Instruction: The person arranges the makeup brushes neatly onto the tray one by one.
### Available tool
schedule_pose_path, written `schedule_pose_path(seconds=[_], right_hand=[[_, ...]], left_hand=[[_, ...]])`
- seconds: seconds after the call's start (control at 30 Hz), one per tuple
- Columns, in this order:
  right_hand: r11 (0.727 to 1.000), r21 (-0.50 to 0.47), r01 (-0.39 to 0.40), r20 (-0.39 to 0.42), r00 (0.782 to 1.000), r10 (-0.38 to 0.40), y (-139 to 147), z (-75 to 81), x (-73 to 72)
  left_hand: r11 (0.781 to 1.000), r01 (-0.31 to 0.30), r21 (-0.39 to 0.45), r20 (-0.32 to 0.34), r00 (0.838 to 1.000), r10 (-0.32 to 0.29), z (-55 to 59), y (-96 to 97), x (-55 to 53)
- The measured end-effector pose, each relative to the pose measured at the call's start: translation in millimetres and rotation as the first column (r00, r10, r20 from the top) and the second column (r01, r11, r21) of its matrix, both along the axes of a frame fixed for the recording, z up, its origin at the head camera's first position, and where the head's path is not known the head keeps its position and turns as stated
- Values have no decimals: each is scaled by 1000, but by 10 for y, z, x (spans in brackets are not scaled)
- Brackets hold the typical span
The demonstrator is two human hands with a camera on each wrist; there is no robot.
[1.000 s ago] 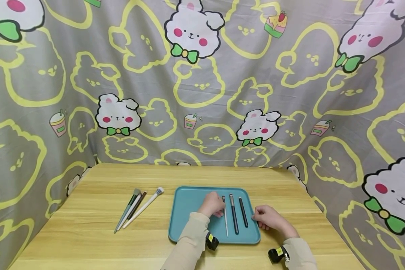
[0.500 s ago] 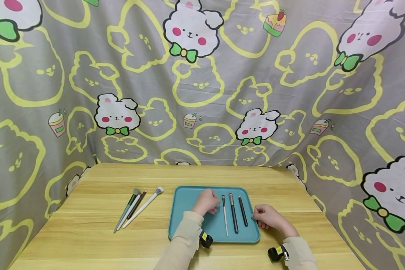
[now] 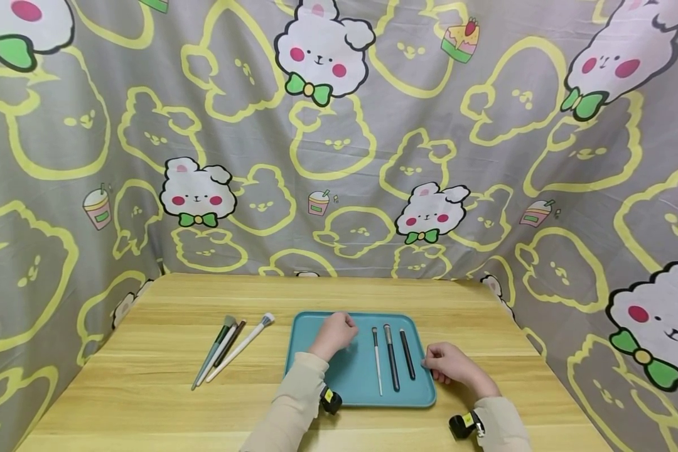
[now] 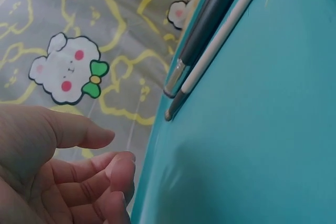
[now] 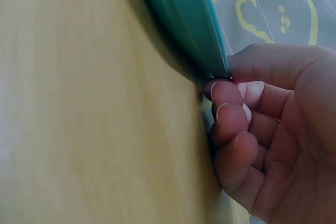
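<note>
The tray [image 3: 361,384] is plain teal with rounded corners and a low raised rim, sitting on the wood-grain tabletop [image 3: 141,370]. Right hand [image 3: 451,363] has the rim pinched between thumb and index finger; left hand [image 3: 334,334] is above the tray, fingers loosely bent with nothing in them. The left forearm blocks the tray's near left corner, and the right wrist view only catches a blurry bit of edge. Count: one tray, three makeup brushes [image 3: 392,364] lying on it (one white-handled, two dark), plus four loose brushes [image 3: 243,344] bunched left of it.
</note>
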State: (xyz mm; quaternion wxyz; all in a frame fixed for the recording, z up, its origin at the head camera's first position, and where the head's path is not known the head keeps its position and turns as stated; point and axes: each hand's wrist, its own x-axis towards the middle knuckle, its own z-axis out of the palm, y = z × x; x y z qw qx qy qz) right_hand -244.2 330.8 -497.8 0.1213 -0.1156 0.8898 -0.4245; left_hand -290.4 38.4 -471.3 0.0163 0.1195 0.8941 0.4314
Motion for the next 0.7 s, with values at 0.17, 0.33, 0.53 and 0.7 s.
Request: schedule_pose_path(seconds=[0.17,0.33,0.53,0.7], right_hand=[[1000,-4,-6,-1,1000,6,-3,6,9],[1000,-3,-1,3,1000,1,-3,5,14],[1000,3,4,2,1000,-4,-4,-8,5],[1000,0,6,3,1000,-6,-8,3,11]], left_hand=[[999,-15,-48,-49,999,13,17,-94,-9],[997,-22,-69,-57,998,18,63,-215,11],[997,-31,-66,-68,997,27,110,-393,30],[995,-49,-86,-81,996,42,116,-557,27]])
